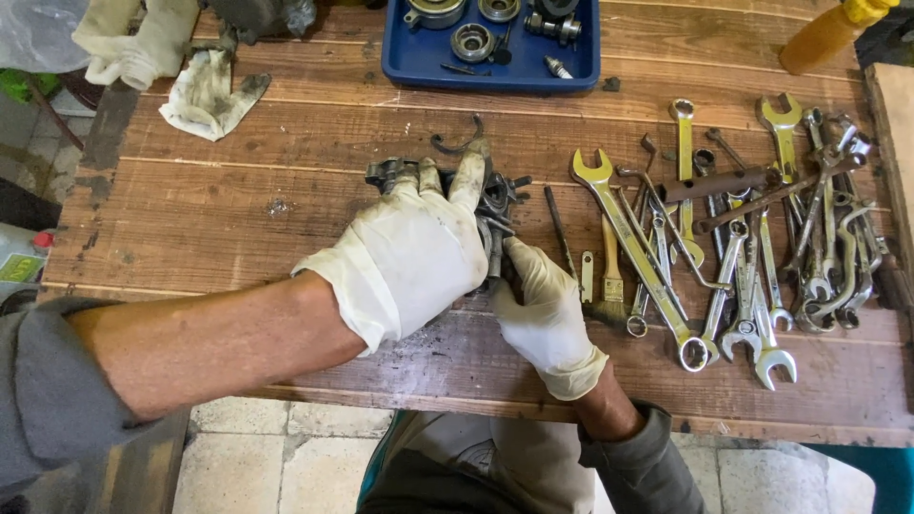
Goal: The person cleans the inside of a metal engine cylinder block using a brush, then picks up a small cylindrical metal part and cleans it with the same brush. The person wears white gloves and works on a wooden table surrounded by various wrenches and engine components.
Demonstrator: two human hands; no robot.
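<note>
We press our left hand (411, 255), in a soiled white glove, down over a dark, greasy metal engine part (495, 205), fingers spread across its top and clasping it. Our right hand (545, 314), gloved alike, pinches the same part's lower edge from below. The part thus sits between both hands on the worn wooden plank table (238, 205), mostly hidden beneath the left palm. Just right lies a spread of steel wrenches (733, 257); beyond, a blue plastic tray of small metal parts (490, 43) and a dirty white rag (205, 90).
</note>
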